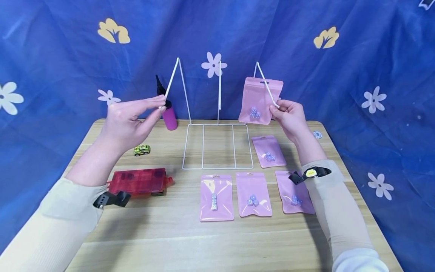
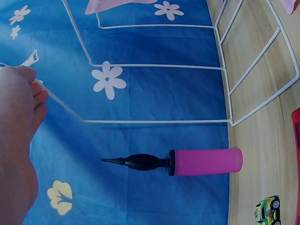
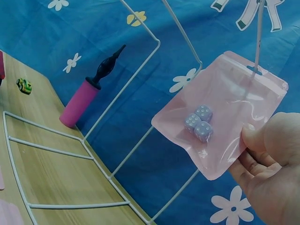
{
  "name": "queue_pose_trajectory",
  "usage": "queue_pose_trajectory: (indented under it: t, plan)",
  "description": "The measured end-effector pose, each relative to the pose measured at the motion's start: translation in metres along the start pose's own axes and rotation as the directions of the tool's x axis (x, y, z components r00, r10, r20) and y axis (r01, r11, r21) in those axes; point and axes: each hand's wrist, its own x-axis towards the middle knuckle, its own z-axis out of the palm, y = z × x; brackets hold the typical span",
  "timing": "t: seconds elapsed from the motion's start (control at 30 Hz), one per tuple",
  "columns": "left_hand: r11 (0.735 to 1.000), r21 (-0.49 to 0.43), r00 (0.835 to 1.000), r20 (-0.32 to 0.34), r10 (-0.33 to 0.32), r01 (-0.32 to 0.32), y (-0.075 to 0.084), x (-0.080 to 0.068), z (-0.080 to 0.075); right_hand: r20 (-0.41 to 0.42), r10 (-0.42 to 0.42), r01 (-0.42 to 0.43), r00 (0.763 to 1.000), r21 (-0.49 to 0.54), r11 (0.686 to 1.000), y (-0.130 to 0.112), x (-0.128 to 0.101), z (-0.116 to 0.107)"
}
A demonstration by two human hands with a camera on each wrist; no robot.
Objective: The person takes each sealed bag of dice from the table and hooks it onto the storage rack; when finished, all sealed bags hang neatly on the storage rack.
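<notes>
A white wire display rack (image 1: 219, 168) stands on the table with prongs angling forward from its uprights. My left hand (image 1: 130, 121) pinches the front end of the left prong between thumb and fingers. On the far side, my right hand (image 1: 290, 117) holds a pink zip bag (image 3: 225, 112) by its edge, thumb on the front and fingers behind. The right prong passes through the hang hole at the bag's top. Several pale purple dice (image 3: 199, 123) show inside the bag. The middle prong (image 1: 219, 87) carries nothing.
Several pink bags of dice, such as one near the front (image 1: 206, 189), lie right of centre. Left are a red translucent toy trailer (image 1: 137, 181), a green toy car (image 1: 141, 150) and a magenta hand pump (image 2: 206, 162). A small round chip (image 1: 317, 135) lies at far right.
</notes>
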Motion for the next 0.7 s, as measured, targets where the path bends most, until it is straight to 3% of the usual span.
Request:
queue_pose_trajectory:
  t: [0.3,0.7]
  plan:
    - [1.0,0.003,1.0,0.005,0.0,0.0,0.001,0.0,0.0,-0.001,-0.037,0.036,0.999,-0.186,0.982,0.004,-0.003,-0.02]
    - [1.0,0.011,1.0,0.02,0.007,-0.007,0.002,0.0,0.0,0.079,0.169,-0.135,0.982,-0.32,0.938,0.017,-0.027,-0.069]
